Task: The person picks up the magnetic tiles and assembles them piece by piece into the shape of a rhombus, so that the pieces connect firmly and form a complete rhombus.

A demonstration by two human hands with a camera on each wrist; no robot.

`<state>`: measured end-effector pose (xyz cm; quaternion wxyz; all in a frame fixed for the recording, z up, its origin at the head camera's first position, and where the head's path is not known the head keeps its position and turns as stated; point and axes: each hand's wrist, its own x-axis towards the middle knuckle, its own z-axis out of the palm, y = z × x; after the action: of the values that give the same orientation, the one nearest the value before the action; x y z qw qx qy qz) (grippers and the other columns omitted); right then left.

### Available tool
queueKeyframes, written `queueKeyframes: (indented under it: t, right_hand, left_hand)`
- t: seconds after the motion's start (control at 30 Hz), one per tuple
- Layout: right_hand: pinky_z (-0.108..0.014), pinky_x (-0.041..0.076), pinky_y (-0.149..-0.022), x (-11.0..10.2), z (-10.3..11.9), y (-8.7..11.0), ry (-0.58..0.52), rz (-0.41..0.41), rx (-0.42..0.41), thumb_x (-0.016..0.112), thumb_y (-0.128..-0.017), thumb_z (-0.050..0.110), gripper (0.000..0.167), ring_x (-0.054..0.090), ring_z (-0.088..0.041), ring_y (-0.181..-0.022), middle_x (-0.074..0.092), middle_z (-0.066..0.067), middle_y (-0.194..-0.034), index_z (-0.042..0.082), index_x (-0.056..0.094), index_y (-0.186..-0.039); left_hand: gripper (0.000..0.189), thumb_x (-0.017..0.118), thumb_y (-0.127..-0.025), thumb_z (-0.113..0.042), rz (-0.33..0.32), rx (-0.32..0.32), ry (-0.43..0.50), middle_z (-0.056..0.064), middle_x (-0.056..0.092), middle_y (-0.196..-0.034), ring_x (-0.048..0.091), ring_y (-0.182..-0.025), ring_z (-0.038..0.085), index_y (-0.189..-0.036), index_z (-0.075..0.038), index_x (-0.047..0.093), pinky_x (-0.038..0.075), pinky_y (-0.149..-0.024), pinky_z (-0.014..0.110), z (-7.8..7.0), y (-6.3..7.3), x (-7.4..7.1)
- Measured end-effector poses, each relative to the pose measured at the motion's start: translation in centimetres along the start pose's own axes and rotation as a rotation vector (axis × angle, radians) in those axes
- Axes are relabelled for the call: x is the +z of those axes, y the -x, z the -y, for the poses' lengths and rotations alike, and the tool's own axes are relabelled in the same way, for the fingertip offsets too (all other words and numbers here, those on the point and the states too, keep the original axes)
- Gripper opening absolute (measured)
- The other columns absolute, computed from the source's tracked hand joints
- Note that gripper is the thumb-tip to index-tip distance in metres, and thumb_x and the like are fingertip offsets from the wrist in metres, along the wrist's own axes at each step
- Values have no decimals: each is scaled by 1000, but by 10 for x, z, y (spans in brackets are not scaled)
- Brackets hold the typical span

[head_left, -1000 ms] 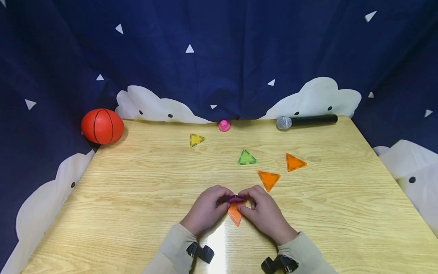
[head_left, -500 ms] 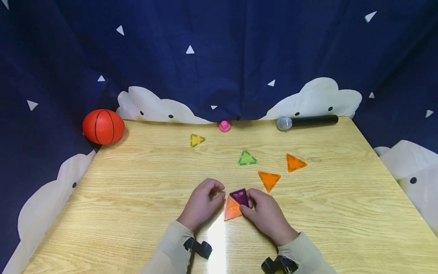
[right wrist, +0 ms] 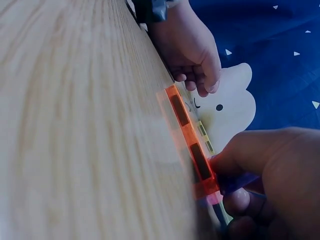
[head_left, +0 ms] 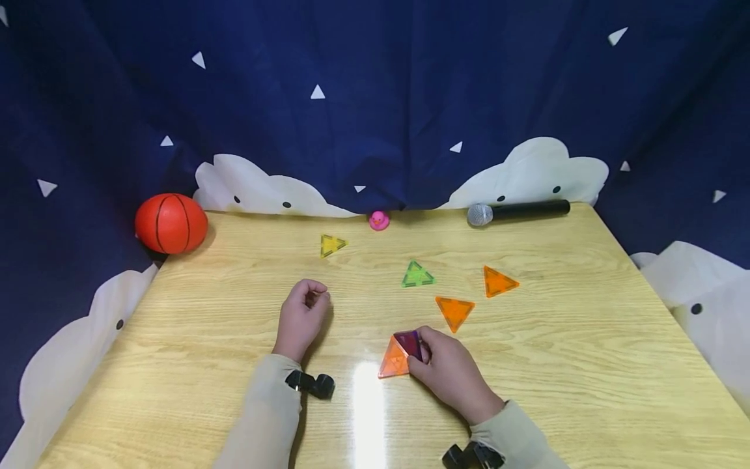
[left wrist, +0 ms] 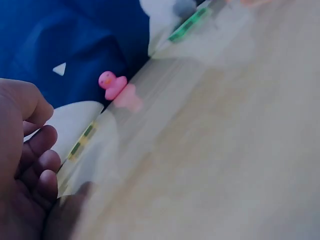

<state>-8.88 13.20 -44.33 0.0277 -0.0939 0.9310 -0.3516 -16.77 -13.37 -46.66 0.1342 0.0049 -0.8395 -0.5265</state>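
Note:
My right hand (head_left: 448, 368) pinches a purple triangular magnetic tile (head_left: 409, 343) between thumb and fingers. Edge to edge with it lies an orange triangular magnetic tile (head_left: 393, 360), low over the table; the right wrist view shows this orange tile (right wrist: 189, 137) edge-on beside the thumb. Off to the left, my left hand (head_left: 301, 319) holds nothing, its fingers loosely curled. A yellow triangular tile (head_left: 331, 245) lies beyond that hand, and the left wrist view has the yellow tile (left wrist: 81, 141) just past its fingertips.
A green triangular tile (head_left: 418, 275) and two more orange tiles, one nearer (head_left: 454, 312) and one farther right (head_left: 499, 282), lie on the table. Along the back are a red ball (head_left: 171, 223), a pink rubber duck (head_left: 379, 220) and a microphone (head_left: 518, 212), before a blue curtain (head_left: 375, 98).
My left hand has let go of the joined tiles and moved left and away from me. The tiles have turned, and my right hand still holds the purple one.

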Motion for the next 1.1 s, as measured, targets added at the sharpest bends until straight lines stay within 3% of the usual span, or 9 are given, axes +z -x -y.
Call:
queueKeyframes:
  t: [0.23, 0.33, 0.47, 0.57, 0.73, 0.93, 1.1]
  right_hand:
    - [-23, 28, -54, 0, -2, 0, 4, -10, -3, 75, -85, 17, 29, 37, -7, -54, 36, 8, -61, 18, 47, -76]
    - [-23, 28, -54, -1, -2, -1, 6, -18, -1, 75, -85, 17, 30, 38, -8, -54, 36, 8, -61, 18, 47, -75]
    - [-23, 29, -54, 0, -3, -2, -5, -16, 4, 75, -85, 17, 29, 39, -8, -55, 37, 8, -61, 18, 47, -76]
    - [-23, 29, -54, 2, -3, -1, -5, -12, 4, 75, -84, 17, 28, 38, -8, -55, 37, 8, -61, 18, 48, -76]
    - [-23, 28, -54, 2, -2, -1, -7, -10, -1, 74, -84, 17, 29, 38, -7, -54, 37, 9, -61, 18, 47, -75]
    - [-22, 28, -53, 1, -1, -1, -5, -9, 5, 74, -85, 17, 30, 37, -6, -53, 37, 9, -61, 18, 46, -74]
    - [-22, 28, -53, 1, -1, -1, -8, -8, 12, 74, -85, 17, 29, 38, -6, -54, 38, 9, -61, 18, 47, -75]
  left_hand:
    - [17, 63, -95, -15, -29, -48, -17, 10, 64, -101, 60, -92, 25, -109, -6, 66, 46, -79, 37, 8, -28, 1]
    - [24, 63, -95, -16, -9, -41, -26, 12, 66, -110, 60, -102, 27, -117, -6, 65, 46, -87, 40, 12, -44, 3]
    - [35, 64, -95, -21, 59, -1, -174, 10, 62, -131, 54, -121, 30, -129, -11, 63, 34, -103, 48, 14, -60, 7]
    - [42, 63, -95, -28, 100, 21, -312, 7, 56, -142, 48, -128, 33, -135, -16, 60, 28, -102, 53, 13, -66, 8]
    - [51, 57, -93, -31, 159, 40, -429, 3, 47, -153, 41, -137, 35, -143, -20, 55, 30, -97, 55, 13, -76, 9]
    - [50, 55, -93, -32, 243, 68, -512, -4, 45, -155, 36, -141, 29, -143, -22, 58, 30, -92, 53, 17, -81, 10]
    - [57, 57, -92, -32, 223, 71, -517, 8, 52, -144, 40, -135, 35, -148, -20, 51, 30, -92, 53, 20, -82, 11]
